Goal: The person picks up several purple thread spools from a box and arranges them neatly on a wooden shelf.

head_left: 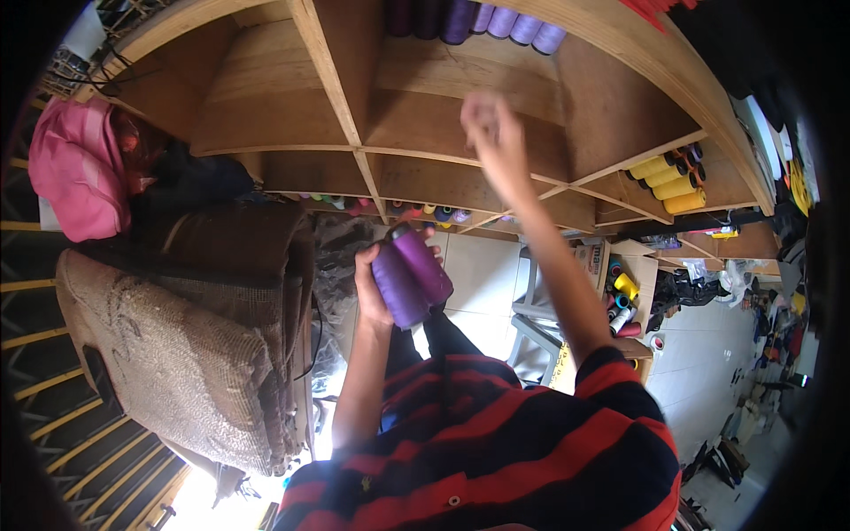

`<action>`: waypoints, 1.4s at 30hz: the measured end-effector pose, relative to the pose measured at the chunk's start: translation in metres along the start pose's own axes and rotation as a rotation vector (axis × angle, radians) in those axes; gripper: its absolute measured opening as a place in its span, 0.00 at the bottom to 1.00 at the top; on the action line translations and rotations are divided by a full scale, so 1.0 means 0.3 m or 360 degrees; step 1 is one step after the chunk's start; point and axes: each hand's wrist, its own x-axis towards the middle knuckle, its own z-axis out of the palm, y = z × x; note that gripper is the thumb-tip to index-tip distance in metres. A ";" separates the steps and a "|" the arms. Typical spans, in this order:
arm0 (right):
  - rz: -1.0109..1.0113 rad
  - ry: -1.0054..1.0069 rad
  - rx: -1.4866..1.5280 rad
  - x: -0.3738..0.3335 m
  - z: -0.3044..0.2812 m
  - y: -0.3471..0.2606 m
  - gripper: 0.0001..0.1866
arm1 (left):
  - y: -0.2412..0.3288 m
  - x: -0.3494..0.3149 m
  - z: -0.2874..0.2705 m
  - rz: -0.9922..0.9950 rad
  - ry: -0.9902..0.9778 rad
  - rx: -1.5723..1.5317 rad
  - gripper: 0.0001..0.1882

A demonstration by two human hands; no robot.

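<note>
My left hand [374, 290] is wrapped round two thread spools in front of my chest. One is a violet spool [400, 288]; beside it, touching, is a magenta-purple spool [422, 261] with a dark core end. My right hand [494, 128] is raised at the front of a wooden shelf compartment [469, 75]. Motion smears its fingers, and nothing held shows in it. Deeper in that compartment stands a row of spools, dark purple spools [458, 22] on the left and lilac spools [525, 29] on the right.
Yellow spools [673, 184] lie in a lower compartment to the right. A box of mixed spools [624, 296] stands below, near a grey step ladder [534, 332]. A bulky brown-covered object [186, 354] and pink cloth [78, 168] are at the left, by a slatted gate [53, 385].
</note>
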 end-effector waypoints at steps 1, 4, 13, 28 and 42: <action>0.0058 -0.0110 0.0015 -0.120 0.000 -0.018 0.15 | 0.009 0.007 -0.004 -0.0022 -0.0048 -0.0010 0.38; 0.0649 -0.0689 0.0183 -0.447 -0.024 -0.054 0.27 | 0.019 0.023 0.064 -0.0096 -0.0068 0.0067 0.38; 0.0669 -0.0424 0.0574 -0.619 -0.097 -0.126 0.29 | 0.006 0.027 0.106 0.0186 0.0070 0.0818 0.34; 0.0449 -0.0213 0.0662 -0.663 -0.134 -0.200 0.27 | 0.008 -0.031 0.319 0.0783 -0.0297 0.1779 0.12; 0.0160 0.0218 0.0862 -0.552 -0.199 -0.111 0.27 | -0.015 0.323 0.454 0.0984 -0.0438 0.2002 0.20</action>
